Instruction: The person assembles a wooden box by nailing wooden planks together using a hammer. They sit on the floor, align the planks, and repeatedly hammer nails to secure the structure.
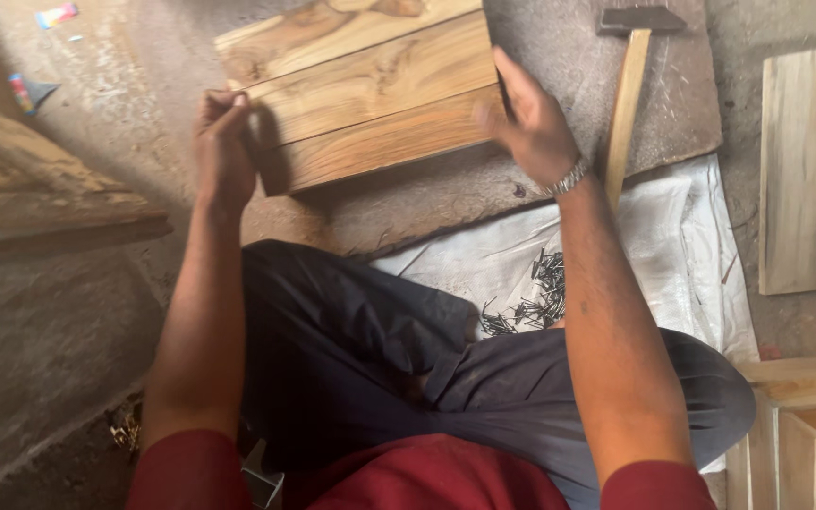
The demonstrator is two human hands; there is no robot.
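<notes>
Planks joined edge to edge make a wooden panel [365, 90], lying flat on a grey slab [569, 76] set on the floor, directly ahead of the seated person's knees. Long axis of the panel runs left to right, tilted so the right end sits further from the person than the left; grain follows the same line. Left hand [222, 146] at the panel's left short end, fingers straight and pressed together, edge of the hand against the wood, not wrapped round it. Right hand [529, 118] at the right short end, fingers curled over the edge and gripping it, thumb side toward the person, a metal bracelet [569, 178] on the wrist. Both forearms reach forward nearly straight, elbows close to the knees, red sleeves at the bottom of view. Hammer [627, 90] lies on the slab just right of the right hand, head away from the person, wooden handle pointing back toward the lap. Heap of dark nails [533, 297] on a white sack [672, 246] beside the right forearm. Another pale board [809, 165] lies well apart at far right.
</notes>
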